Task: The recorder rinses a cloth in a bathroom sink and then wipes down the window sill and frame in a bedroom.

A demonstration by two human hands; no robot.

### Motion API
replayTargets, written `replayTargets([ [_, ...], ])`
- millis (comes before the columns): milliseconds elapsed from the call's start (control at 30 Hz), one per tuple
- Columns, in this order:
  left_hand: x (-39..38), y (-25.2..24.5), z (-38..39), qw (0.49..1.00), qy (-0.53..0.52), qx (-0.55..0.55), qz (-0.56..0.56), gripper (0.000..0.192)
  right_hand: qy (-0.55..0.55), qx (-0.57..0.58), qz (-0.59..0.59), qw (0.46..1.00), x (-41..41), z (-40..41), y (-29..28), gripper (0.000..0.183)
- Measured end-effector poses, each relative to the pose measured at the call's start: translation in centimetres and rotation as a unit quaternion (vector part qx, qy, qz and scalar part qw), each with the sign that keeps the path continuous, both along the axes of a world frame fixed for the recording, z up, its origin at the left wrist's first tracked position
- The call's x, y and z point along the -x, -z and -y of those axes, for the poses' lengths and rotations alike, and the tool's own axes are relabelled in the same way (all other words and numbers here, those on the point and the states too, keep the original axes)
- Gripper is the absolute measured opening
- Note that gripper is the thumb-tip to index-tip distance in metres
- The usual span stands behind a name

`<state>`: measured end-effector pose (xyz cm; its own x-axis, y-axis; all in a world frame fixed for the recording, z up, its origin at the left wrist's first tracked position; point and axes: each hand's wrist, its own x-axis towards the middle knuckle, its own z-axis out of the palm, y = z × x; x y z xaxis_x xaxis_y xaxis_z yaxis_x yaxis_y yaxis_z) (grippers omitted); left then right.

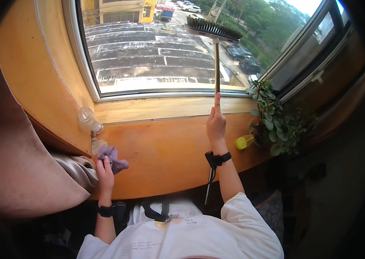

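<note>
My right hand grips the metal pole of a long-handled brush, one finger stretched along the pole. The brush head stands at the far end with its dark bristles facing up, in front of the window view. Below my wrist the pole's lower end shows. In my left hand is a crumpled purple cloth, held above the left part of the wooden windowsill. Just beyond that cloth, a clear glass jar is at the sill's left corner.
At the right stand a leafy potted plant and a yellow-ended cup. A window frame runs across the far side of the sill. A pinkish curtain hangs at the left, with satiny fabric beside it.
</note>
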<state>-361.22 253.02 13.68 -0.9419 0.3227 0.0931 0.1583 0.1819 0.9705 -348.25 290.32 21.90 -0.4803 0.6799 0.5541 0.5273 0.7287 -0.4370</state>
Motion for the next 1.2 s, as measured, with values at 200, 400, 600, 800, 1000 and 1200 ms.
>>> replayTargets([
  [200,0.4,0.1,0.2,1.000,0.010,-0.011,-0.012,0.024,0.014,0.029,0.069,0.997,-1.9,1.6,4.9,0.055],
  [400,0.5,-0.1,-0.4,0.999,0.016,0.009,-0.028,0.024,0.055,0.147,0.150,0.976,-5.4,1.9,10.0,0.051],
  [600,0.5,-1.1,-0.3,0.998,0.002,-0.016,-0.067,0.025,0.021,0.075,0.040,0.996,-6.5,4.2,5.1,0.050],
  [800,0.5,-1.1,0.3,0.997,-0.019,-0.021,-0.074,0.024,-0.027,-0.091,-0.110,0.989,-0.6,1.8,-2.9,0.049],
  [1000,0.4,0.6,1.8,0.996,-0.032,-0.017,-0.079,0.025,-0.027,-0.117,-0.118,0.986,2.7,-0.9,-2.4,0.049],
  [1200,-0.5,0.5,2.3,0.999,-0.027,-0.044,0.009,0.025,-0.052,-0.117,-0.087,0.988,2.0,-0.9,-0.3,0.054],
])
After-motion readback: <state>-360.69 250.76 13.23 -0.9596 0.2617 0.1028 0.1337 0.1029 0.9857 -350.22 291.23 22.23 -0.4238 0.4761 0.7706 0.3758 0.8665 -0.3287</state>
